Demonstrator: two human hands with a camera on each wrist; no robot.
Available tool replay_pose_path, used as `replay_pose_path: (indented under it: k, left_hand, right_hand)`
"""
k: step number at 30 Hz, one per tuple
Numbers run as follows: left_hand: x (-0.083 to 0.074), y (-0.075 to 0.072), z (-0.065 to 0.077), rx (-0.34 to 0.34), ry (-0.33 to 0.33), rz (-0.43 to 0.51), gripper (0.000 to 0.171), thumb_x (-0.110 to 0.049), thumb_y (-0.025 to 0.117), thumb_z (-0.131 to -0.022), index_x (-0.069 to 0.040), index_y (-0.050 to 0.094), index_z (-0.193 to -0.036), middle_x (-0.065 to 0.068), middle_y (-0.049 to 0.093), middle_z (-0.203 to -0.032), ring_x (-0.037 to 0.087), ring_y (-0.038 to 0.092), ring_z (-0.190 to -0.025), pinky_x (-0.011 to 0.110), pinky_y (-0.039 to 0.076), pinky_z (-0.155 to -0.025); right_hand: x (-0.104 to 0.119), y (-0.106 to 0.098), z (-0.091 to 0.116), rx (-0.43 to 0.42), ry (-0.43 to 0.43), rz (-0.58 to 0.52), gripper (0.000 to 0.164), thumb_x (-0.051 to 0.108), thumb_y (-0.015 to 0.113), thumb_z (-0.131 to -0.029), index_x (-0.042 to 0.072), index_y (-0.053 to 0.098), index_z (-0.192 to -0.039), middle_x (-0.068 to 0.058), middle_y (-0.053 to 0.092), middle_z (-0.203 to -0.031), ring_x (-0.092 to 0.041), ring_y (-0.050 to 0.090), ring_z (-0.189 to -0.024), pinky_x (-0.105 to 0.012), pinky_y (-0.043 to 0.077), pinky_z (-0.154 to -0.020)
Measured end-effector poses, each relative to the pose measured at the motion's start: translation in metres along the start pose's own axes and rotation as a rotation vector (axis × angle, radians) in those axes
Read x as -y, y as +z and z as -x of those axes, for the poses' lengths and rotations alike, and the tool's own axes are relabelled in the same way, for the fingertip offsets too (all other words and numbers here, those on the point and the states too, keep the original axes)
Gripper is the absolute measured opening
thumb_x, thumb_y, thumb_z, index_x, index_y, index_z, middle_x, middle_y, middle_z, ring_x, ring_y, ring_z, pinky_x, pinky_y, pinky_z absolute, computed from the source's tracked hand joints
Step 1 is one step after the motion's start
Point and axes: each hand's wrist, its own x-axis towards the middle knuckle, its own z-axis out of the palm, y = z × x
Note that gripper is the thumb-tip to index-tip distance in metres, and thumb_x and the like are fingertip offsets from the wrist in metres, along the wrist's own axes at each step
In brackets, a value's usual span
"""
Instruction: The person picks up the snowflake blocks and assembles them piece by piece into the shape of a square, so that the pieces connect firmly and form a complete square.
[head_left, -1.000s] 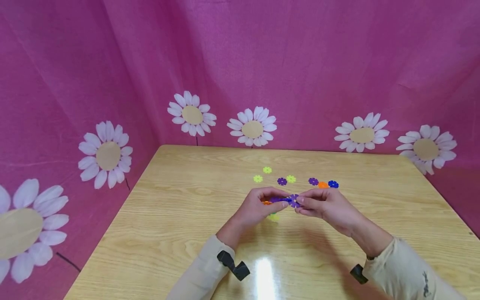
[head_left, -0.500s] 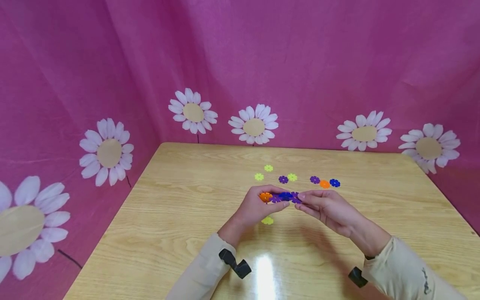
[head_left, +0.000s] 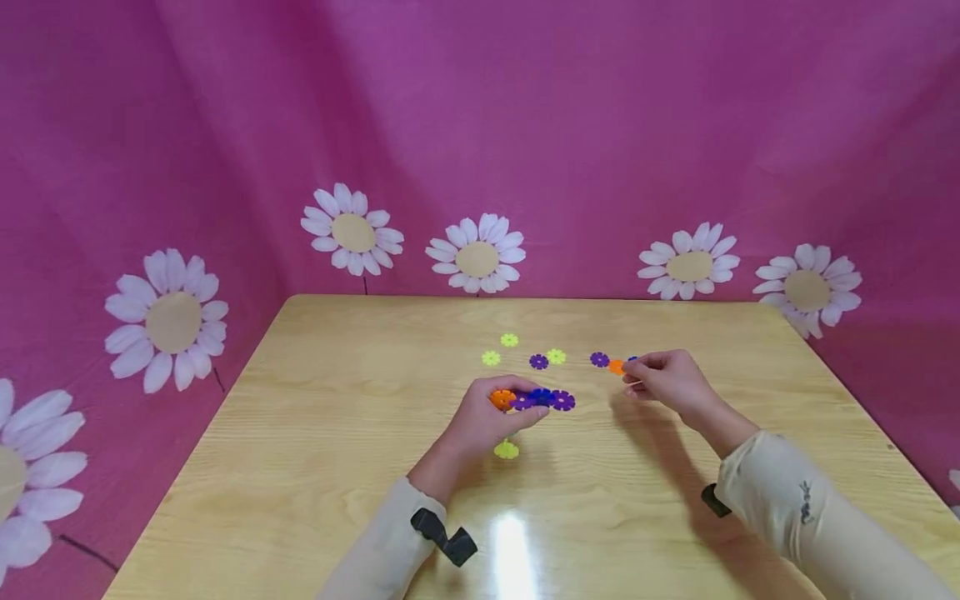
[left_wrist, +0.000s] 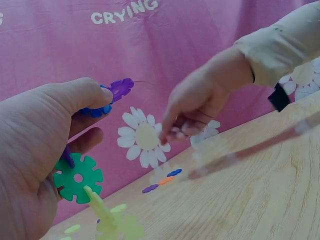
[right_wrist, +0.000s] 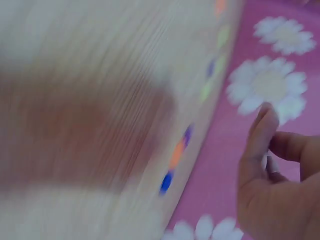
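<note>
My left hand [head_left: 477,423] grips a chain of slotted plastic snowflake discs above the table. An orange disc [head_left: 502,399], a blue disc [head_left: 542,397] and a purple disc [head_left: 563,401] show along it. Below the palm, in the left wrist view, hang a green disc [left_wrist: 91,170] and pale yellow discs [left_wrist: 119,227] joined to it. My right hand [head_left: 681,390] holds nothing; its fingers are loosely curled. In the head view it overlaps a loose blue disc [head_left: 633,358], beside a loose orange disc [head_left: 617,367] and a purple one [head_left: 599,359].
Farther back on the wooden table [head_left: 315,467] lie several yellow discs [head_left: 509,340] and a purple disc [head_left: 538,362]. A pink curtain [head_left: 585,150] printed with white daisies stands behind the table and along its left side.
My right hand has let go of the purple disc at the chain's end and moved right, towards the loose discs. My left hand keeps hold of the chain. The head view has shifted slightly.
</note>
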Motion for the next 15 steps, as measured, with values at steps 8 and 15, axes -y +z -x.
replay_pose_path:
  k: [8, 15]
  left_hand:
    - [0.007, -0.007, 0.008, -0.019, -0.028, -0.046, 0.029, -0.040, 0.079, -0.085, -0.030, 0.073, -0.113, -0.005, 0.065, -0.123, 0.023, 0.054, -0.123, 0.040, 0.053, -0.098]
    - [0.000, -0.003, 0.002, -0.002, 0.010, -0.032, 0.028, -0.039, 0.078, -0.086, -0.030, 0.073, -0.112, -0.006, 0.065, -0.122, 0.022, 0.055, -0.121, 0.036, 0.055, -0.094]
  right_hand:
    - [-0.036, -0.018, -0.040, -0.023, -0.130, 0.723, 0.037, 0.018, 0.062, -0.096, -0.011, 0.063, -0.118, -0.023, 0.069, -0.097, -0.030, 0.064, -0.084, -0.045, 0.055, -0.077]
    - [-0.045, -0.030, -0.055, 0.004, -0.106, 0.807, 0.046, 0.015, 0.060, -0.098, -0.013, 0.050, -0.133, -0.030, 0.066, -0.112, -0.035, 0.065, -0.094, -0.054, 0.053, -0.092]
